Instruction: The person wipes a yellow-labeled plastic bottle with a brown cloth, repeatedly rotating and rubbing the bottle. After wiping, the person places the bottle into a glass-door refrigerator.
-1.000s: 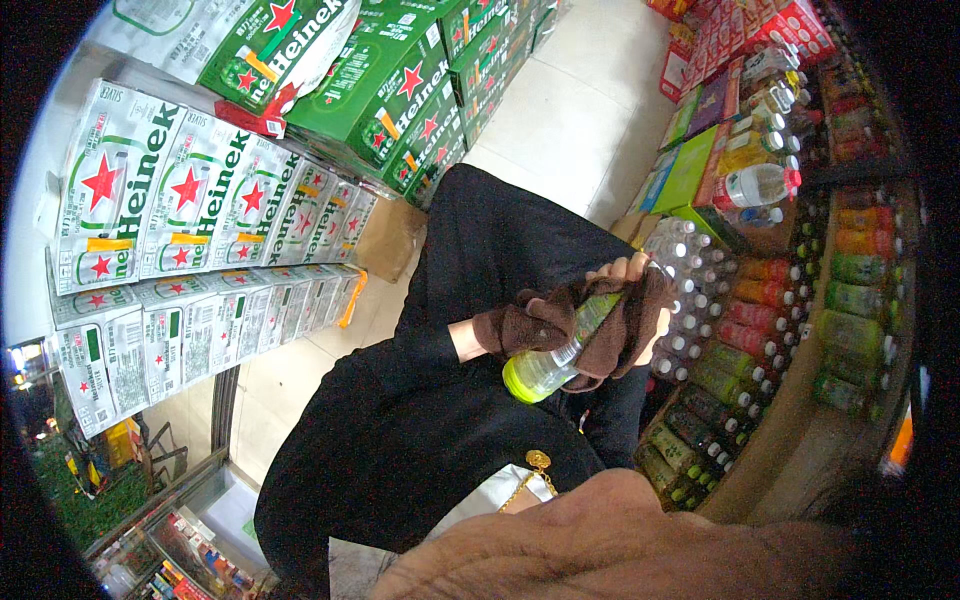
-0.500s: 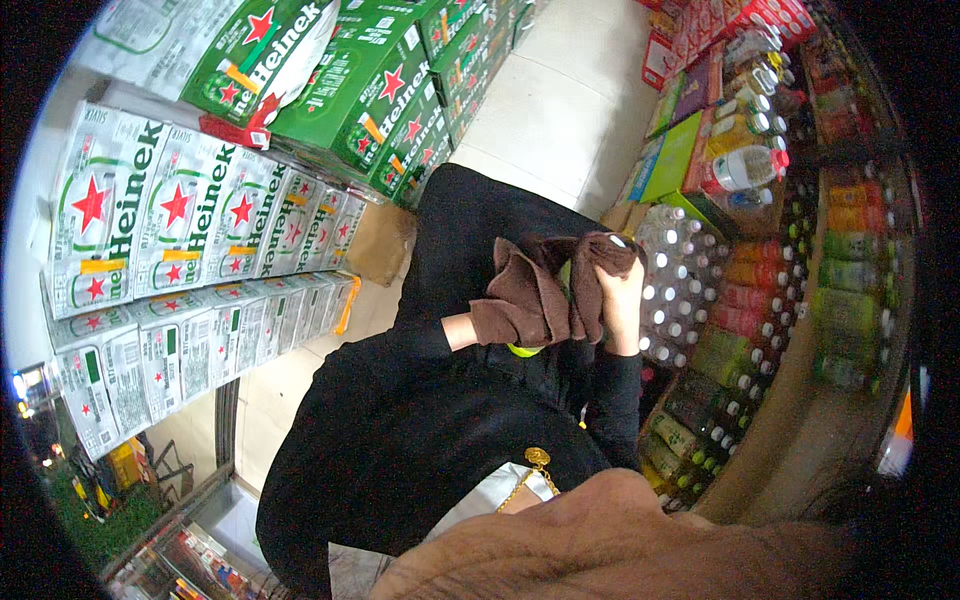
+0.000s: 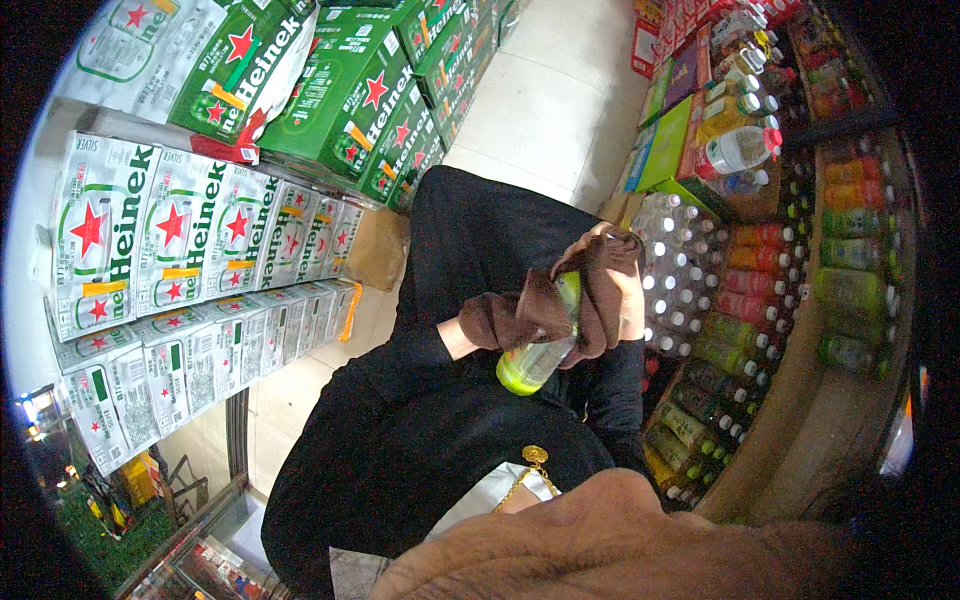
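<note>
Since half a second ago my bottle [image 3: 535, 362] shows again below the cloth [image 3: 560, 305], shelves [image 3: 800, 290] at right, both hands [image 3: 630, 300] closed around them.

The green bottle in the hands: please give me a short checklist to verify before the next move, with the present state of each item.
1. Green bottle held off the shelf: ok.
2. Brown cloth wrapped around the bottle: ok.
3. Left hand on the cloth: ok, mostly covered.
4. Right hand gripping the upper part: ok.
5. Cap closed: cannot tell, hidden by cloth.
6. Free gap on the shelf of bottles: cannot tell.
</note>
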The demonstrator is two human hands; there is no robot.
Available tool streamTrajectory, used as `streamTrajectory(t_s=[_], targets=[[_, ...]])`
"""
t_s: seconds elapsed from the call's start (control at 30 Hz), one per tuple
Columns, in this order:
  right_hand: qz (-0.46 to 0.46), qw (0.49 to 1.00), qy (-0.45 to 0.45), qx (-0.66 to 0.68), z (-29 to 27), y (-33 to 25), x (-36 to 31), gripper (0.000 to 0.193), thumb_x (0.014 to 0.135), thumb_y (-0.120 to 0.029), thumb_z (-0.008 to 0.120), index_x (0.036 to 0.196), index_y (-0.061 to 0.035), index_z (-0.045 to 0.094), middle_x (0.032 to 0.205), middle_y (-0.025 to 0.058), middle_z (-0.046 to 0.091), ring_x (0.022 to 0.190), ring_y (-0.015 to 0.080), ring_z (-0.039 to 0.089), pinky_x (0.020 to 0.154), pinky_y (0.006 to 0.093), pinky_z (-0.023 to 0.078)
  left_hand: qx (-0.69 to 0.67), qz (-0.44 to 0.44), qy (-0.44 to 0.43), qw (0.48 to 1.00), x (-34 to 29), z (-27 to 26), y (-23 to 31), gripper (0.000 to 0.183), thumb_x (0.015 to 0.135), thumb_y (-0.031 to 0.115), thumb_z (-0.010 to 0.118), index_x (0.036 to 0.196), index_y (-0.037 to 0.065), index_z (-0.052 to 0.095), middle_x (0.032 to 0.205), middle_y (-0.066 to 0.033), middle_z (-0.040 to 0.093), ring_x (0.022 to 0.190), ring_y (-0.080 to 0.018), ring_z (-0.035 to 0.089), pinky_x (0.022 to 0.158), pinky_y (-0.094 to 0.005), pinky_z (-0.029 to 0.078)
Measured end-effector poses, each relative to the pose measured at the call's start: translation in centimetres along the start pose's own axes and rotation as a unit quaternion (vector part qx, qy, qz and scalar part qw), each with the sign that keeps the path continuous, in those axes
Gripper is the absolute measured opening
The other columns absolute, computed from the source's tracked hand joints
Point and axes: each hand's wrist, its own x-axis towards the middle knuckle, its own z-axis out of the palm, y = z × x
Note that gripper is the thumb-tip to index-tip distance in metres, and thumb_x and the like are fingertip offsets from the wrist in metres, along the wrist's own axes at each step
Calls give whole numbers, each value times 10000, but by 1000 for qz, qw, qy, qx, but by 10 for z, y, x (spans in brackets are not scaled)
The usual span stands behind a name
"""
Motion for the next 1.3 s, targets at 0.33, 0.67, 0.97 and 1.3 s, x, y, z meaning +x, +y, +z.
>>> streamTrajectory(t_s=[0.33, 0.67, 0.97, 1.3], targets=[[-81, 829, 86, -546, 23, -24, 5, 230, 717, -82, 697, 912, -4, 602, 810, 161, 650, 761, 219, 662, 714, 316, 508, -7, 4, -6, 1000, -7, 2, 7, 313, 896, 294, 512, 1084, 52, 576, 987, -153, 613, 834, -261, 595, 742, -479, 481], [45, 884, 3, -465, -18, -27, 38, 145, 801, -106, 591, 800, 30, 641, 671, 84, 638, 637, 132, 555, 648, 308, 476, -148, -48, -88, 984, -33, -19, 63, 320, 882, 255, 507, 1063, 11, 607, 1058, -229, 574, 871, -312, 607, 769, -533, 492], [21, 951, 57, -302, -25, -2, 42, 201, 829, -141, 605, 934, 30, 622, 855, 21, 654, 806, 117, 570, 773, 273, 451, -135, 23, -105, 985, -19, -15, 33, 106, 866, 108, 571, 915, 15, 591, 821, -129, 563, 610, -263, 650, 446, -315, 505], [-190, 772, 120, -594, 16, -5, -10, 540, 756, -182, 763, 1173, 27, 491, 1067, 174, 535, 999, 308, 556, 906, 361, 446, 44, 126, -33, 991, -5, 3, 17, 176, 891, 141, 568, 938, -27, 584, 871, -162, 601, 652, -267, 647, 434, -288, 523]])
